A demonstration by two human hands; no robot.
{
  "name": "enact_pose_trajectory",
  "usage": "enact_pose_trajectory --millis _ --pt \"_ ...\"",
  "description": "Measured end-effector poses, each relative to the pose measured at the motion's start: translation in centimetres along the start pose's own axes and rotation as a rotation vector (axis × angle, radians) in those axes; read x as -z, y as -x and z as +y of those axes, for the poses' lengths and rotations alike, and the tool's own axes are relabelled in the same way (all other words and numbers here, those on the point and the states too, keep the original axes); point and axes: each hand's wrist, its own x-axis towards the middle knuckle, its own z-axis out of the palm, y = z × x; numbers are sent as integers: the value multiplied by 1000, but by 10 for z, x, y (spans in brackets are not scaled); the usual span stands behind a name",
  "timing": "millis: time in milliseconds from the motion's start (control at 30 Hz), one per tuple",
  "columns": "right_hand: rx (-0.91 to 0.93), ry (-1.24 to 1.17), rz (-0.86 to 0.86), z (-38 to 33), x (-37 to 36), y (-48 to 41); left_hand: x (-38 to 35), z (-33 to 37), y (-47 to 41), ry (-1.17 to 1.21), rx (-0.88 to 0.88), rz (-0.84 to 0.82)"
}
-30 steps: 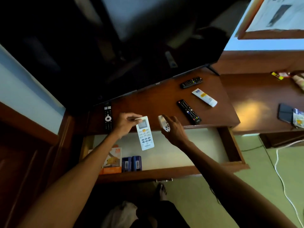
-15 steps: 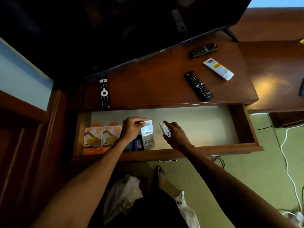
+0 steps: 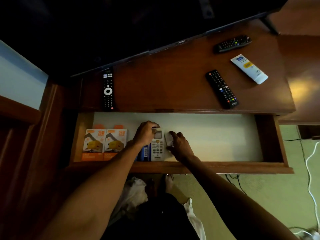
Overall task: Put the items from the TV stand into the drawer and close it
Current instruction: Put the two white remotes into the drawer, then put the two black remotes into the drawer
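The drawer (image 3: 207,168) stands pulled out under the TV stand (image 3: 164,80). My left hand (image 3: 146,134) grips the top end of a white air-conditioner remote (image 3: 157,148) that lies flat on the drawer floor. My right hand (image 3: 180,146) rests beside it, fingers curled over a small white remote (image 3: 169,141), mostly hidden. On the stand lie three black remotes, one at the left (image 3: 108,90), one right of centre (image 3: 222,89), one at the far right (image 3: 232,43), and a white tube (image 3: 248,68).
Two orange charger boxes (image 3: 104,144) and blue packs (image 3: 144,152) fill the drawer's left end. A TV (image 3: 121,28) hangs over the stand's back. White cables (image 3: 311,170) trail on the green floor at right. My feet (image 3: 168,181) are below the drawer front.
Both hands came down from above the stand's front edge into the drawer with the two white remotes. The large remote now lies flat beside the blue packs.
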Motion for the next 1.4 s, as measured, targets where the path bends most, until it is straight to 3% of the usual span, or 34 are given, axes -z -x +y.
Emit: enact_pose_trajectory --millis 400,767,933,1067,1167,1300,1400 --pt "-25 -7 -213 3 20 -7 1 9 2 -149 41 -37" --pt "9 104 -389 -3 54 5 16 33 18 -338 96 -193" --pt "91 65 -234 -12 109 8 39 54 23 -217 46 -174" --pt "138 -12 223 -17 176 3 66 84 19 -122 -48 -224" --pt "100 -65 476 -15 223 -12 90 116 8 -65 -124 -140" --pt "-58 116 427 5 251 -37 117 147 -10 -21 -246 26" --pt "-138 67 324 15 246 -46 126 157 -20 -51 -277 111"
